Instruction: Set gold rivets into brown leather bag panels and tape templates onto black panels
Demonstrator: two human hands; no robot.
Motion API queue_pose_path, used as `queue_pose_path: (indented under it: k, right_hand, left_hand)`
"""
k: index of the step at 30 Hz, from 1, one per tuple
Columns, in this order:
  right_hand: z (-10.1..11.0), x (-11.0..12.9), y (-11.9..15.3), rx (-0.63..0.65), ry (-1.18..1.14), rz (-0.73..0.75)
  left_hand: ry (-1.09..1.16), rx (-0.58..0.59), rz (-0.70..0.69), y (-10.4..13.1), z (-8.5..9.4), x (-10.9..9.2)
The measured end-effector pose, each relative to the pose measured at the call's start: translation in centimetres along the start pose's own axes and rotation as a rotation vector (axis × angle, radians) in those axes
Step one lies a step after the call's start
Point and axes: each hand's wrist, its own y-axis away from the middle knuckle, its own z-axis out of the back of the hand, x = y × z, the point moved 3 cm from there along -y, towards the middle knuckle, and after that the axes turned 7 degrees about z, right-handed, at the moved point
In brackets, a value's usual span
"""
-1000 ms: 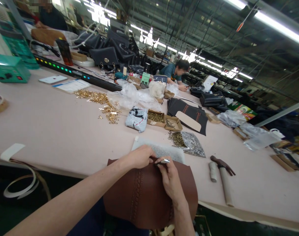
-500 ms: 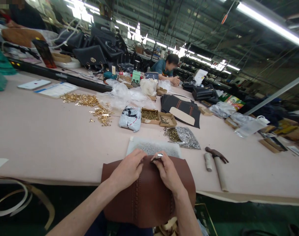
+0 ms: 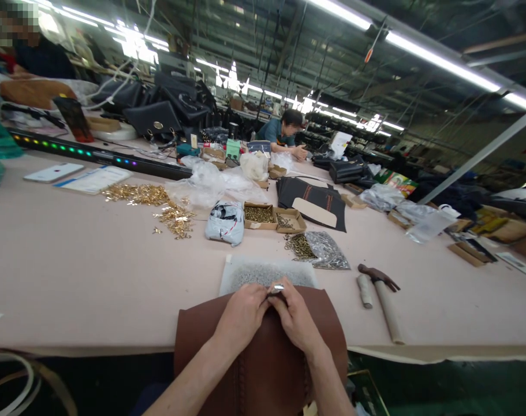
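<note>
- Brown leather panel (image 3: 284,364), large, curved, with stitched seams. Head view: bottom centre, at the near edge of the pale pinkish covered table (image 3: 93,283).
- Left hand (image 3: 245,315): fingers bent at the panel's top edge, thumb on the near side, grasping leather. Fingertips partly hidden.
- Right hand (image 3: 295,315): fingers clenched round a small shiny silver metal tool (image 3: 279,287). Tool sits at the panel's top edge, right beside the left fingertips; its working end is too small to make out.
- Just beyond the hands: flat whitish rectangular slab (image 3: 267,271), speckled grey on top, its near side covered by the panel.
- Right of it: short pale wrapped cylinder (image 3: 365,290) beside a claw hammer (image 3: 383,300) with rusty-brown head and light handle.
- Behind slab: clear plastic bag (image 3: 332,249), brass-coloured small parts at its mouth. Further back, two adjoining brown cardboard trays (image 3: 260,215) of small metal parts; grey-white plastic packet (image 3: 225,224) to their left.
- Left of packet: loose heap of gold-coloured metal pieces (image 3: 176,219).
</note>
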Motion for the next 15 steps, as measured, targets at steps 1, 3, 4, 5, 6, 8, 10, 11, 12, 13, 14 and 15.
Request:
queue_pose_path:
  k: [1, 3, 4, 5, 6, 8, 10, 11, 12, 13, 14, 15]
  right_hand:
    - [0.0, -0.1, 0.0, -0.001, -0.004, -0.005]
    - [0.1, -0.3, -0.1, -0.004, -0.013, -0.018]
    - [0.1, -0.4, -0.1, -0.010, -0.021, -0.025]
    - [0.1, -0.4, -0.1, -0.028, -0.030, -0.029]
    - [0.2, -0.4, 0.0, -0.057, -0.041, -0.033]
    - [0.4, -0.1, 0.5, -0.140, -0.078, -0.037]
    - [0.7, 0.3, 1.3, -0.229, -0.125, -0.034]
    - [0.9, 0.5, 1.8, -0.265, -0.142, -0.031]
    - [1.2, 0.5, 2.3, -0.292, -0.147, -0.029]
    - [1.6, 0.4, 2.8, -0.317, -0.134, -0.029]
    - [2.4, 0.0, 3.3, -0.346, -0.101, -0.031]
    - [3.5, -0.5, 3.7, -0.387, -0.054, -0.037]
  left_hand:
    - [-0.001, -0.004, -0.009, -0.1, 0.0, 0.1]
    - [-0.004, -0.022, -0.034, -0.2, -0.1, 0.3]
    - [-0.006, -0.032, -0.051, -0.3, 0.0, 0.3]
    - [-0.008, -0.044, -0.067, -0.3, 0.0, 0.2]
    - [-0.012, -0.056, -0.081, -0.3, 0.1, 0.2]
    - [-0.020, -0.073, -0.106, -0.4, 0.2, 0.0]
    - [-0.020, -0.092, -0.136, -0.5, 0.2, 0.1]
    - [-0.017, -0.108, -0.156, -0.5, 0.1, 0.2]
    - [-0.013, -0.128, -0.178, -0.6, -0.1, 0.5]
    - [-0.010, -0.153, -0.198, -0.7, -0.3, 1.0]
    - [-0.010, -0.176, -0.216, -0.8, -0.6, 1.5]
    - [-0.010, -0.191, -0.233, -1.0, -1.0, 2.1]
